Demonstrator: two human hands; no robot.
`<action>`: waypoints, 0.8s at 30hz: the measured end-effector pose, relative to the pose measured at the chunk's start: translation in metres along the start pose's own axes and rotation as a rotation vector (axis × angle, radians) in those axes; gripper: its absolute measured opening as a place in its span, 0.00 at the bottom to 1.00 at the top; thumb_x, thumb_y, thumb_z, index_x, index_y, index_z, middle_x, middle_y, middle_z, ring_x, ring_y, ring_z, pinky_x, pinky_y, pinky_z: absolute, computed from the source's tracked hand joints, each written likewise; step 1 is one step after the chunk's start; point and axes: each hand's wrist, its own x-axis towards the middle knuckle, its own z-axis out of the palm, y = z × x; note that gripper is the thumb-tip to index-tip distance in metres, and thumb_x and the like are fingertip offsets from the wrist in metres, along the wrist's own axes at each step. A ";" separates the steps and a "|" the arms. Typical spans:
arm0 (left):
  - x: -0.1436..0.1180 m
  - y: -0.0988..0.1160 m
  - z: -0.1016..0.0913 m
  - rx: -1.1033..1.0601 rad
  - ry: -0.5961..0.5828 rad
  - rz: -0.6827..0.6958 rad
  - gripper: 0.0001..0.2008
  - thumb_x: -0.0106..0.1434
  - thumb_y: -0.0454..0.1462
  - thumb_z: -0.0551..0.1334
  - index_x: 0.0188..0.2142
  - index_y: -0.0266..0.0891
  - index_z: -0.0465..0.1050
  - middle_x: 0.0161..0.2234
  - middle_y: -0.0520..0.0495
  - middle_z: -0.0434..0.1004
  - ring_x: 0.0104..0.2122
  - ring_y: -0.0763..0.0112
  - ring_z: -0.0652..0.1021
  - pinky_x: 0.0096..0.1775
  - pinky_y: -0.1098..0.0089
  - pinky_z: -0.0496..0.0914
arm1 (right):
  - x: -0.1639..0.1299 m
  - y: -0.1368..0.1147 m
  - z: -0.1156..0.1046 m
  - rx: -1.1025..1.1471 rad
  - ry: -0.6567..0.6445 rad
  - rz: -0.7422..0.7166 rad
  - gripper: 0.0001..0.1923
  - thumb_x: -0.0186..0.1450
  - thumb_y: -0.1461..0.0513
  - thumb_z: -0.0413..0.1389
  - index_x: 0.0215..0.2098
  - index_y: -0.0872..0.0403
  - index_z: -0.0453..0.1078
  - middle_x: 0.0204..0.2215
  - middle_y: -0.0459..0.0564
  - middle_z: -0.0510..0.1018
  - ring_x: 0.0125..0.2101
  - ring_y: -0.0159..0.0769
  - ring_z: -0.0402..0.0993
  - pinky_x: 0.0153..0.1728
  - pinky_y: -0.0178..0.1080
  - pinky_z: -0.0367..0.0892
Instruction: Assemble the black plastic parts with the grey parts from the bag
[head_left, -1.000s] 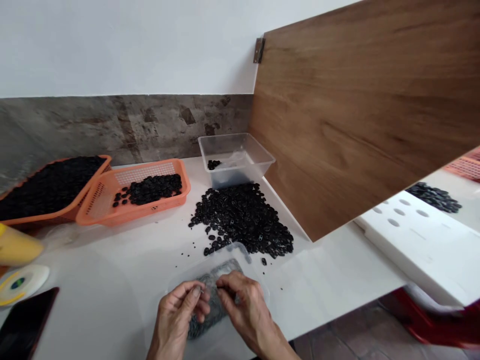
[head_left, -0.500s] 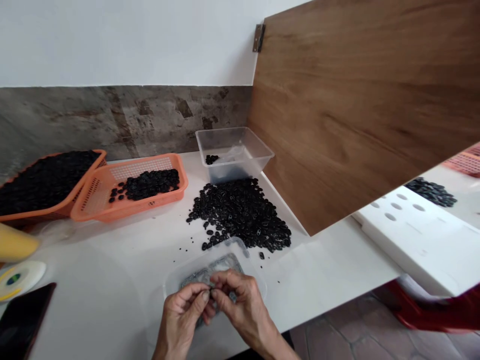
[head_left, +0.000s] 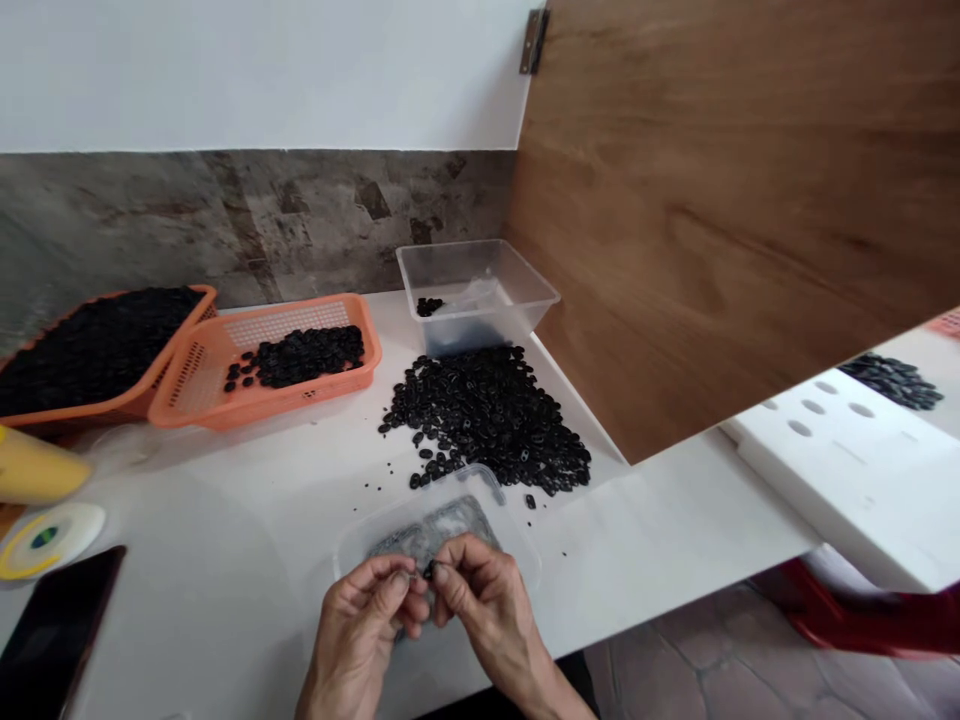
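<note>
My left hand (head_left: 367,622) and my right hand (head_left: 487,605) meet fingertip to fingertip in front of me, both pinched. A small black oval piece (head_left: 429,570) pokes out of my right fingertips. Whatever the left thumb and forefinger pinch is too small to make out. Beneath the hands lies a clear plastic container (head_left: 346,540) with grey material (head_left: 461,515) in it, partly covered by my fingers. Just behind it spreads a heap of black oval pieces (head_left: 487,415), some of which show holes.
Two orange baskets, a shallow one (head_left: 225,410) and a fuller one (head_left: 120,400), hold black pieces at left. A clear bin (head_left: 480,325) stands behind the heap. A brown wooden panel (head_left: 712,220) borders the right; a phone (head_left: 64,630) and tape roll (head_left: 52,540) lie left.
The camera view has shifted slightly. My fingertips have drawn a little apart, and the black piece now shows at my right fingertips.
</note>
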 end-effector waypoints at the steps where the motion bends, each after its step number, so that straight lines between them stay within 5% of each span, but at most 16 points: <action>1: 0.000 0.001 0.001 -0.017 0.010 0.001 0.16 0.39 0.41 0.77 0.25 0.34 0.79 0.19 0.46 0.77 0.18 0.73 0.74 0.21 0.76 0.68 | -0.001 -0.001 0.001 -0.010 -0.010 0.001 0.17 0.64 0.53 0.57 0.28 0.58 0.65 0.19 0.45 0.69 0.19 0.25 0.62 0.21 0.29 0.58; 6: -0.001 -0.002 0.001 -0.065 0.049 0.023 0.14 0.39 0.41 0.77 0.22 0.35 0.79 0.19 0.50 0.76 0.15 0.79 0.71 0.18 0.79 0.64 | -0.006 0.000 0.007 -0.037 -0.037 0.014 0.18 0.65 0.53 0.56 0.26 0.58 0.64 0.16 0.42 0.65 0.16 0.22 0.56 0.19 0.28 0.52; 24: -0.003 -0.003 0.004 0.003 0.113 0.080 0.15 0.37 0.43 0.77 0.21 0.36 0.79 0.17 0.51 0.73 0.16 0.80 0.69 0.20 0.78 0.64 | 0.001 0.004 0.009 -0.008 -0.026 0.089 0.21 0.62 0.49 0.58 0.25 0.58 0.64 0.16 0.44 0.69 0.15 0.22 0.55 0.17 0.28 0.49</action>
